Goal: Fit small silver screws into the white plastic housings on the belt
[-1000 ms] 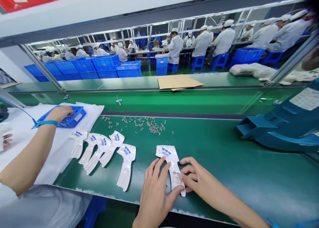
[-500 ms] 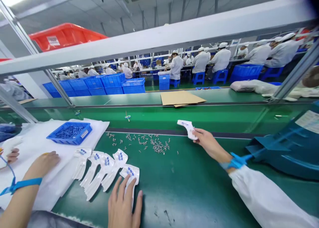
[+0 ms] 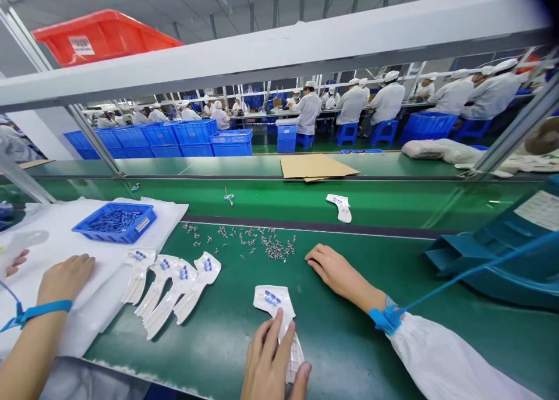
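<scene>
My left hand (image 3: 273, 359) is at the front edge of the green bench, with fingers and thumb about the lower end of a white plastic handle shell (image 3: 275, 298). Its wide end bears blue marks and faces away from me. Palm down, my right hand (image 3: 336, 275) rests on the bench, fingers loosely bent and holding nothing that I can see. Small metal screws (image 3: 277, 245) lie scattered just left of its fingertips. Beyond it, another white shell (image 3: 341, 206) lies on the green conveyor belt. Several similar shells (image 3: 174, 286) lie in a row left of my left hand.
A co-worker's hand (image 3: 67, 275) rests on white sheeting (image 3: 100, 289) at left, near a blue tray (image 3: 142, 225) of small blue parts. A teal bin (image 3: 506, 260) stands at right. Cardboard (image 3: 317, 166) lies beyond the belt, under a white shelf beam (image 3: 262, 53).
My right hand has let go of its shell, which now lies on the belt, and has drawn back toward the screws. My left hand has slid one shell rightward, away from the row.
</scene>
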{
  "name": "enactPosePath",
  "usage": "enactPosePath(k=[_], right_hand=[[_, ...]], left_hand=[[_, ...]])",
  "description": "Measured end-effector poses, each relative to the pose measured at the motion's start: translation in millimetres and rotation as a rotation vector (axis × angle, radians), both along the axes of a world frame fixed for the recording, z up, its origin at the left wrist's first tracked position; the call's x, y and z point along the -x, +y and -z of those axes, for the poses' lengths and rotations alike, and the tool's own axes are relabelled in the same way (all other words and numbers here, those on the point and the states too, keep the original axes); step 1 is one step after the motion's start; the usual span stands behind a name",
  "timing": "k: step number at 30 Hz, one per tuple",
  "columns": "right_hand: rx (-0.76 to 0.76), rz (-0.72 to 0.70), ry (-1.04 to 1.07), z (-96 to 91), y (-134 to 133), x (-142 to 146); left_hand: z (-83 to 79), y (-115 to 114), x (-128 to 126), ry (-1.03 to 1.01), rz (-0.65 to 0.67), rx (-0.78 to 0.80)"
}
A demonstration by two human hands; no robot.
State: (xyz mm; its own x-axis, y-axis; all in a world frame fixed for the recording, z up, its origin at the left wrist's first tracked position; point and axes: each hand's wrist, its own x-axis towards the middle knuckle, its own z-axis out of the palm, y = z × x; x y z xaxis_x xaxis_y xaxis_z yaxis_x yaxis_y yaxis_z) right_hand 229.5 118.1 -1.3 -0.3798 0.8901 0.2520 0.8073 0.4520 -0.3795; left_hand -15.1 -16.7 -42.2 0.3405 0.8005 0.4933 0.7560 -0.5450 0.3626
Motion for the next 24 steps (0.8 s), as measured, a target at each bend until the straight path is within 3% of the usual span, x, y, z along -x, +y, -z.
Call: enactPosePath(k=[4, 10, 14, 18, 24], right_hand=[[-0.003, 0.014, -0.038, -2.6, -4, -1], [0.093, 0.095, -0.017, -9.5, -40, 5], [0.362, 0.104, 0.312, -23.6, -62, 15], [0.704, -0.002, 0.75, -40.3, -76, 26], [0.842, 0.022, 0.957, -49.6, -83, 40]], left_hand=[[-12.3, -2, -14, -0.112, 0.011, 0.109], [-44.9, 7, -22, -0.226, 0.039, 0.211], [-62.5, 17, -32, -0.186, 0.071, 0.25], [-66.6, 21, -40, -0.22, 0.093, 0.182], [-63.8, 19, -39, -0.356, 0.032, 0.018]])
